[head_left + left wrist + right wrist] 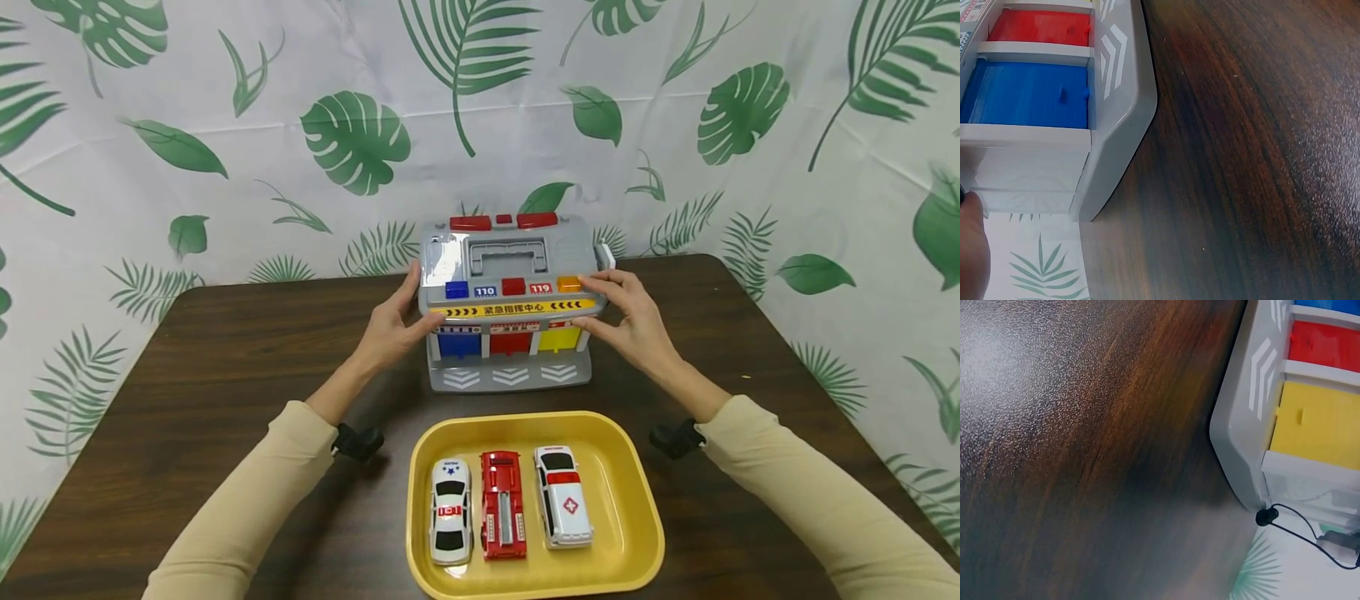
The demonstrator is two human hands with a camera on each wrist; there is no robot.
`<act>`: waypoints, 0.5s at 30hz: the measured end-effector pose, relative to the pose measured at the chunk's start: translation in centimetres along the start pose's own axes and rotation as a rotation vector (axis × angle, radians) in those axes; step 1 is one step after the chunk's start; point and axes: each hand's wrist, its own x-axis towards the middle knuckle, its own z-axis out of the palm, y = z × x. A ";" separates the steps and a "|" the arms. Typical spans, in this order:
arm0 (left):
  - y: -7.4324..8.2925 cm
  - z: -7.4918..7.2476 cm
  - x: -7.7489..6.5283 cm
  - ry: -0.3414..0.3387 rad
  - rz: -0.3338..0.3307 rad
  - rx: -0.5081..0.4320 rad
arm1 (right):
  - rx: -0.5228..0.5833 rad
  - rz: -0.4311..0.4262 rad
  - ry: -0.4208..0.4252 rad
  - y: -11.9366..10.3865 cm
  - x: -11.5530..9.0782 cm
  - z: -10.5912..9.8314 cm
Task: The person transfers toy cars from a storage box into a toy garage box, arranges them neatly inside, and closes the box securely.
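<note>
A grey toy emergency garage [566,247] stands at the back of the table, with red lights on its roof and a folded carry handle. Along its front are three doors: a blue door [1029,94], a red door [510,342] and a yellow door [1322,425], all down. My left hand [392,329] grips its left end, thumb on the front edge and fingers at the side. At the right end, my right hand [636,323] holds it with the thumb low on the front and the fingers on top by the orange light.
In front of the garage sits a yellow tray [651,521]. It contains a white police car [450,527], a red fire truck [503,483] and a white ambulance [566,521], side by side. Behind the dark wooden table [225,367] hangs a leaf-print cloth [262,183]. A black cord [1300,534] hangs near the garage's right end.
</note>
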 end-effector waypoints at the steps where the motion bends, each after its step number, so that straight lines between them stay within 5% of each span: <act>1: 0.0 0.0 0.0 0.001 -0.001 0.003 | -0.001 -0.005 0.001 0.0 0.0 0.0; 15: 0.0 -0.1 0.0 -0.009 -0.001 0.004 | -0.007 0.009 -0.012 0.0 -0.1 0.0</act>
